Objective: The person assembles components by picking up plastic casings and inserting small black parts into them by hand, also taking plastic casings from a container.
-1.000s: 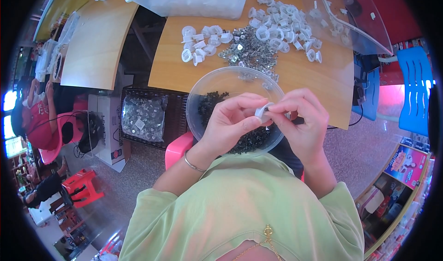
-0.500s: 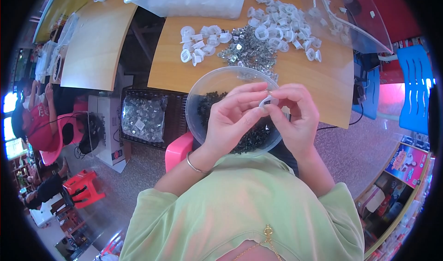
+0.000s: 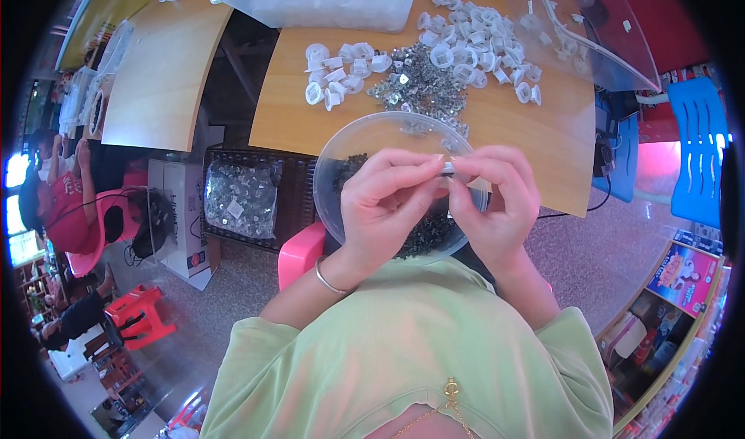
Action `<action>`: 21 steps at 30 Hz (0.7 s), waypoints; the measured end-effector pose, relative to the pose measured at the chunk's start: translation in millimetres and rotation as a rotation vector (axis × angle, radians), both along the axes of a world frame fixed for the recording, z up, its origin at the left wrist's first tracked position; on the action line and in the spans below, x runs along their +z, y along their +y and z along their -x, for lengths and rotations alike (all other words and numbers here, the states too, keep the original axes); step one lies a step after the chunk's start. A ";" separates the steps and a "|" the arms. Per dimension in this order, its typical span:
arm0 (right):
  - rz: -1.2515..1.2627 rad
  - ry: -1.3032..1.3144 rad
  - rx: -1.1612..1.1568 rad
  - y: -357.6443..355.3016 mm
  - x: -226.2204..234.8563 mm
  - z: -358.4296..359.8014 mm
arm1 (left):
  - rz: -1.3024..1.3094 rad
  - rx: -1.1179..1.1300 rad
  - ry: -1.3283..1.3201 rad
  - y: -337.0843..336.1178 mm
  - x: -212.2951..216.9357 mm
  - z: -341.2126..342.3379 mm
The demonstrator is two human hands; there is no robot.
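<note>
My left hand [image 3: 392, 206] and my right hand [image 3: 498, 198] meet fingertip to fingertip over a round clear plastic tub [image 3: 330, 140]. Pinched between them is a small white plastic part [image 3: 448, 169], mostly covered by the fingers. Many small black pieces [image 3: 423, 235] lie in the tub below. On the table just beyond, a heap of small shiny metal pieces [image 3: 419, 82] spreads toward the tub. Loose white round plastic parts lie in a small group [image 3: 341, 70] to its left and a larger pile [image 3: 485, 43] to its right.
A translucent bin [image 3: 326, 4] of white parts stands at the table's far edge. A clear tray [image 3: 613, 51] is at the far right. Left of the tub, a bag of metal pieces [image 3: 242, 202] rests on a dark crate [image 3: 299, 183]. Another person [image 3: 70, 206] sits at far left.
Both hands have turned the white part, so it now shows edge-on between the fingertips. My left fingers have dipped slightly; the things on the table look the same.
</note>
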State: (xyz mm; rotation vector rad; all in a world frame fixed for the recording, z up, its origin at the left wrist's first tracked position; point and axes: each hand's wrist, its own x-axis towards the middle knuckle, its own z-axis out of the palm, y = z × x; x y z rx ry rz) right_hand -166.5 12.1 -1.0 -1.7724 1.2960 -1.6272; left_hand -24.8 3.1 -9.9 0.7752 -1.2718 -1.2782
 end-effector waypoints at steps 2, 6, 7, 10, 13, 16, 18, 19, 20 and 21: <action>0.017 0.031 -0.024 -0.3 -0.7 -0.6 | 0.012 0.007 -0.028 0.1 -2.0 0.2; 0.062 0.087 -0.076 -1.7 -0.8 -3.3 | 0.048 0.030 -0.059 -0.9 -1.8 0.6; 0.062 0.087 -0.076 -1.8 -0.6 -3.6 | 0.081 0.046 -0.086 -2.0 -2.0 0.7; 0.089 0.147 -0.099 -2.2 0.1 -4.7 | 0.106 0.064 -0.114 -1.8 -2.3 0.7; 0.107 0.168 -0.139 -2.3 0.0 -6.5 | 0.104 0.072 -0.102 -2.8 -3.1 2.0; 0.099 0.200 -0.168 -2.0 0.2 -7.9 | 0.095 0.081 -0.098 -3.0 -1.0 2.4; 0.111 0.202 -0.191 -2.2 -0.9 -8.3 | 0.081 0.082 -0.107 -3.5 -1.2 1.7; 0.110 0.201 -0.191 -2.4 -1.1 -8.3 | 0.101 0.084 -0.139 -4.3 -3.3 0.3; 0.120 0.214 -0.196 -2.7 -1.3 -8.1 | 0.120 0.087 -0.171 -4.6 -4.5 -0.4; 0.130 0.226 -0.202 -3.0 -1.6 -8.0 | 0.120 0.086 -0.171 -4.5 -4.4 0.3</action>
